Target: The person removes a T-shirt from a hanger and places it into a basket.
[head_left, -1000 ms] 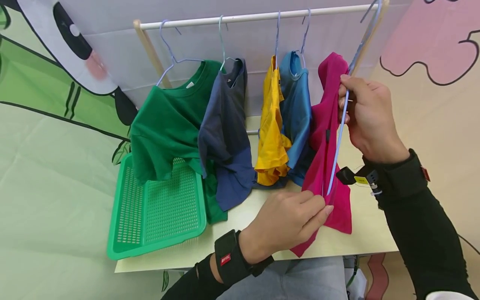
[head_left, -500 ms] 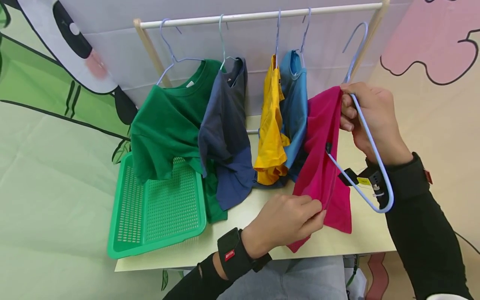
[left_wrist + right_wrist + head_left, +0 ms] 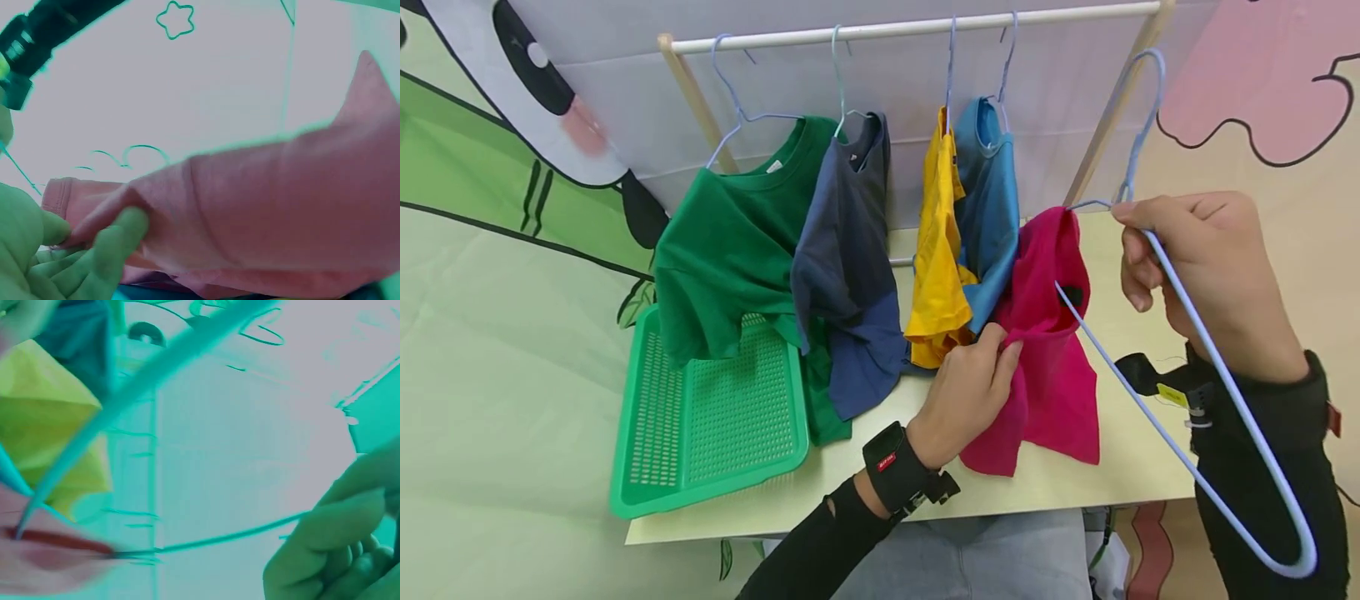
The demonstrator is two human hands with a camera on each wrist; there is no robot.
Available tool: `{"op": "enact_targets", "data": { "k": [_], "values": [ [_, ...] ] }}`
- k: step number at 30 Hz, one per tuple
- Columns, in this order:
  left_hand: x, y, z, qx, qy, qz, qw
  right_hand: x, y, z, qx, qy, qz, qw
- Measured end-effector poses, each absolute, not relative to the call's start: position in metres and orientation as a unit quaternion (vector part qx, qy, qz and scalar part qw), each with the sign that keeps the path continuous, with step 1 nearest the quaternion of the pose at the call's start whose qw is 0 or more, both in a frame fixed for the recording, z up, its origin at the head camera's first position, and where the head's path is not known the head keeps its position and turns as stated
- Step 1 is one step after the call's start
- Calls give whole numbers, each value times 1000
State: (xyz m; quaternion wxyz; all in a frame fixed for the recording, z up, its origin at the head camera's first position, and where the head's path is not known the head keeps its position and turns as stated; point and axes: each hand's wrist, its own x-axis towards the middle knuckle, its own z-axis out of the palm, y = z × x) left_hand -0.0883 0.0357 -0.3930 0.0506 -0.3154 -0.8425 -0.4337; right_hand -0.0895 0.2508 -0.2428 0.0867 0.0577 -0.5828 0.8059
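My right hand (image 3: 1210, 275) pinches a light-blue clothes hanger (image 3: 1236, 396) just under its hook, which points up. One end of the hanger goes into the opening of a magenta T-shirt (image 3: 1060, 400); the other end sticks out toward the front right. Fabric at the shirt's opening is pinched in my left hand (image 3: 966, 392), left of the hanger. Its lower part spreads over the tabletop. In the left wrist view, finger and thumb hold a fold of the shirt (image 3: 281, 206). The right wrist view has the hanger (image 3: 144, 381) entering the shirt (image 3: 50, 575).
A white rail (image 3: 895, 31) on wooden posts carries a green shirt (image 3: 737, 242), a slate-blue shirt (image 3: 850, 242), a yellow shirt (image 3: 936, 250) and a blue shirt (image 3: 988, 208) on hangers. A green basket (image 3: 715, 483) stands at the left of the table (image 3: 865, 492).
The right hand has moved right and down, and the hanger's near end has swung out of the magenta T-shirt. The left hand has shifted up to the shirt's opening.
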Motion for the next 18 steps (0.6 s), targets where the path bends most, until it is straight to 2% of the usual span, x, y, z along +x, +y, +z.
{"op": "enact_targets", "data": {
  "k": [4, 9, 13, 16, 18],
  "values": [
    [-101, 48, -413, -305, -851, -427, 25, -72, 268, -238, 95, -608, 781, 106],
    [-121, 67, -445, -330, -865, -373, -54, -64, 281, -234, 134, -612, 766, 144],
    [-131, 88, -472, -385, -883, -226, -143, -65, 283, -232, 119, -611, 766, 161],
    [-130, 110, -493, -424, -884, -91, -176, -68, 285, -231, 110, -613, 765, 163],
    [-128, 126, -507, -436, -882, -30, -178, -72, 287, -231, 116, -603, 771, 169]
  ]
}}
